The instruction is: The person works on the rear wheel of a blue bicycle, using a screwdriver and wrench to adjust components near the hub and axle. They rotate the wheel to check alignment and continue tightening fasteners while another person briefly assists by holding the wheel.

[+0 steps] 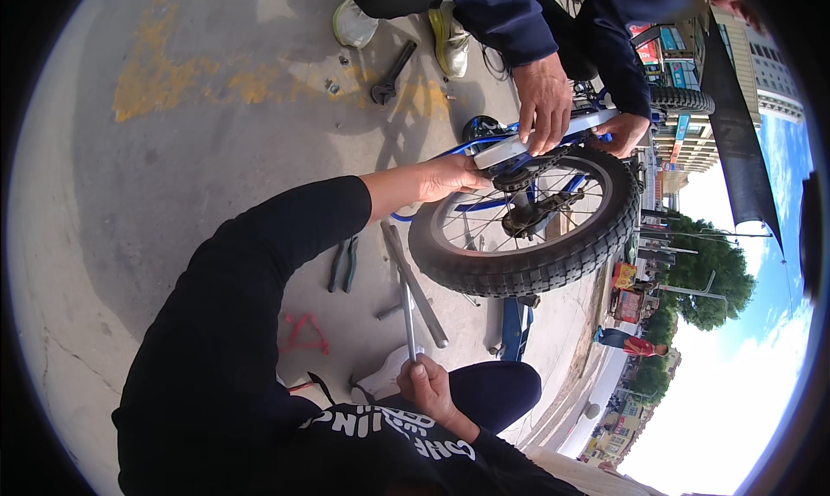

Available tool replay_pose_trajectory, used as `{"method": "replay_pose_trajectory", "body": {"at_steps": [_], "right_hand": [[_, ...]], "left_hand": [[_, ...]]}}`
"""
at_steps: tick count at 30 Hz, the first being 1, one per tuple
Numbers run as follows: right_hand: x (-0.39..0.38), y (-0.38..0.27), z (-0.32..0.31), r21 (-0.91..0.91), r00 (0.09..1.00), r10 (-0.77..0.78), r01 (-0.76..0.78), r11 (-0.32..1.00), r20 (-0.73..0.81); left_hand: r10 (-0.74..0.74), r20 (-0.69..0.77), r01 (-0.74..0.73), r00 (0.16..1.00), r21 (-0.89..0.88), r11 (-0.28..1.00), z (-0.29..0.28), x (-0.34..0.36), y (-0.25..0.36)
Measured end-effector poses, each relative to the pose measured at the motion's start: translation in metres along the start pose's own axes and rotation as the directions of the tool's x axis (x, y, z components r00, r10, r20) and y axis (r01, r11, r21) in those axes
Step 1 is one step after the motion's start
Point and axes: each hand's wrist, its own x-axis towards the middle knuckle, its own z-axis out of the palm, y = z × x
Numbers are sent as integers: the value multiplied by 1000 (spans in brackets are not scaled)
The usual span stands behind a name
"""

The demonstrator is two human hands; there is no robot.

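Observation:
A small blue bicycle (575, 185) lies tipped, its knobbly rear wheel (553, 282) facing me. My left hand (451, 176), arm stretched out, has its fingers closed around the near end of the white chain guard (501, 153); part of the grip is hidden. Low in the view, my right hand (428, 388) is closed around a slim silver metal rod tool (410, 327) pointing up toward the wheel; its kind is unclear. Across the bike, a co-worker's hand (545, 103) presses on the guard, and their other hand (621, 135) is at its far end near the chain (553, 161).
On the concrete lie an adjustable wrench (394, 73), pliers (343, 264), a grey metal bar (415, 284), a red wire-like piece (304, 333) and a blue object (516, 327). A co-worker's shoes (354, 25) stand beyond. Farther off are a person in red (638, 346), trees and buildings.

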Motion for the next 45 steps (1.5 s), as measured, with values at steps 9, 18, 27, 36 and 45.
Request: {"method": "replay_pose_trajectory", "body": {"at_steps": [9, 18, 27, 36, 45], "right_hand": [[-12, 25, -76, -370, 986, 157, -122, 921, 65], [27, 18, -182, -904, 938, 206, 184, 385, 278], [115, 132, -234, -883, 819, 357, 348, 314, 450], [163, 218, -252, -907, 797, 435, 340, 251, 419], [181, 214, -238, -893, 807, 385, 382, 237, 447]], "left_hand": [[55, -175, -137, 983, -500, 855, 13, 5, -5], [-224, -259, 147, 939, -287, 947, 28, -13, 33], [-6, -494, -94, 870, -178, 980, 52, -21, 21], [254, -461, -367, 851, -175, 914, 66, -22, -3], [344, -516, -353, 785, 84, 932, 62, -23, 0]]}}
